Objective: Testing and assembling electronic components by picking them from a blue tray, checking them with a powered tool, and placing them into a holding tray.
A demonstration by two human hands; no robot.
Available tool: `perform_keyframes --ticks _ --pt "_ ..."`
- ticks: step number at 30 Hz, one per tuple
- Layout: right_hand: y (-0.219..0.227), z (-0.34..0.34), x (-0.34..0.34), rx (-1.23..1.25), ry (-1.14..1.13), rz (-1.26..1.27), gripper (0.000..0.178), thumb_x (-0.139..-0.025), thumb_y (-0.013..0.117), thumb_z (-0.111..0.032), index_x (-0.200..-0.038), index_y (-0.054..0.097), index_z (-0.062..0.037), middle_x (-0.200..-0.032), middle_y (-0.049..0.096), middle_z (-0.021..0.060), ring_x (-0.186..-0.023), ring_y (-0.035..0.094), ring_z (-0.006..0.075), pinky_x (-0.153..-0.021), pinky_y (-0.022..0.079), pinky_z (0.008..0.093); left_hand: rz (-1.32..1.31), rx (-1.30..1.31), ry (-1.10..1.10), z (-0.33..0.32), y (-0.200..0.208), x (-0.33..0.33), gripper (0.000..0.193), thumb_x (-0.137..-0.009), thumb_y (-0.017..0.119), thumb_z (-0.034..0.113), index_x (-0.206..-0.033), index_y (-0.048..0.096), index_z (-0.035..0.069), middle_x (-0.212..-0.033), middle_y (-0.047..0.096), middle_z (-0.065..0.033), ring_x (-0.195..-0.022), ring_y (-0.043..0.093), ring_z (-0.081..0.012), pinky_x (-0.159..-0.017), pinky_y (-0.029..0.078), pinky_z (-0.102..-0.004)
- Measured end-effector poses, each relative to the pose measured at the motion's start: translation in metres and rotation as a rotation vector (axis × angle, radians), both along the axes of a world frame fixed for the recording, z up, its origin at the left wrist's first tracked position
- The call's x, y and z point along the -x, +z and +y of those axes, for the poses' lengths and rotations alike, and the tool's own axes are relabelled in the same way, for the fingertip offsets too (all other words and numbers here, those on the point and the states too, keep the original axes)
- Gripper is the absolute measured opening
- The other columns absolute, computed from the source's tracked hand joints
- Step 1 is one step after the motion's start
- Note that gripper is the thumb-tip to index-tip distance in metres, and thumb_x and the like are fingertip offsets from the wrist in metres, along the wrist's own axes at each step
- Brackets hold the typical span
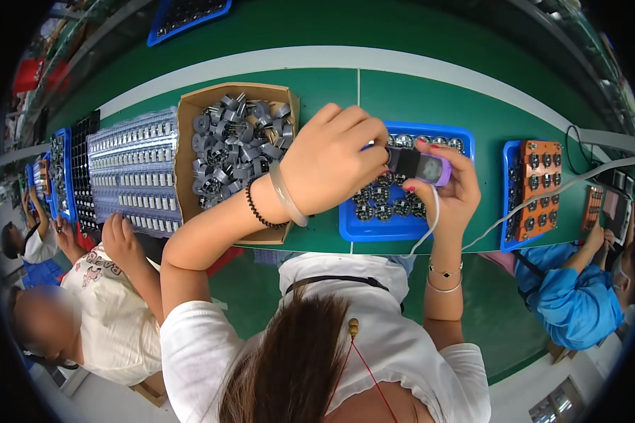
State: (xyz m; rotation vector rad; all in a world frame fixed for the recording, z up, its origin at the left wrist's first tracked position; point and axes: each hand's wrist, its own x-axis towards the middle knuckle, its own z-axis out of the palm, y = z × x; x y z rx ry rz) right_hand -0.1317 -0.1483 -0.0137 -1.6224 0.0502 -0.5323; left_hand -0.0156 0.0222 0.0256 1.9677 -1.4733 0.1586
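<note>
My right hand (458, 187) pinches a small purple and black device (430, 168) with a greyish window on its face; a pale cable hangs beside it. My left hand (342, 155) reaches across from the left, its fingers curled in at the dark end of the device. What those fingertips hold is hidden by the hand. Under both hands sits a blue tray (377, 230) with several round black and silver parts (383, 211). Left of the tray, below my left forearm, is an open cardboard box (184, 166) full of grey round parts (226, 144) with metal pins.
A clear plastic tray (113, 169) with rows of white parts lies left of the box. Toward the right, an orange holder (541, 190) carries round parts over another blue tray (509, 236). The pale cable (564, 185) crosses there. Co-workers sit on both sides.
</note>
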Motion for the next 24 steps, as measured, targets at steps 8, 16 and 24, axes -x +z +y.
perform_keyframes --ticks 8,16,24 --pt "0.006 -0.019 0.015 -0.081 -0.254 0.063 0.054 -0.072 0.082 -0.017 -0.115 0.052 -0.0011 -0.113 0.062 0.0189 -0.104 0.060 0.0226 -0.091 0.048 0.0316 -0.137 -0.308 0.104 -0.002 -0.035 -0.010 0.009 -0.072 0.071 0.018 -0.073 0.065 0.012 -0.078 0.058 0.0003 -0.080 0.051 -0.0200 -0.074 0.037 -0.0332" --pt "-0.001 -0.023 0.022 -0.058 -0.187 0.068 0.056 -0.075 0.080 -0.021 -0.117 0.050 -0.0005 -0.111 0.062 0.0205 -0.103 0.061 0.0246 -0.082 0.053 0.0303 -0.204 -0.451 0.082 -0.010 -0.035 -0.009 0.011 -0.073 0.069 0.021 -0.071 0.066 0.011 -0.074 0.057 -0.0006 -0.081 0.052 -0.0192 -0.075 0.037 -0.0334" --pt "0.003 -0.025 0.017 -0.106 -0.049 0.101 0.057 -0.079 0.069 0.004 -0.130 0.044 0.0028 -0.118 0.057 0.0185 -0.104 0.059 0.0219 -0.087 0.052 0.0307 -0.287 -0.361 0.021 -0.033 -0.043 -0.009 0.008 -0.070 0.067 0.019 -0.074 0.065 0.012 -0.075 0.054 0.0003 -0.080 0.052 -0.0178 -0.074 0.038 -0.0316"
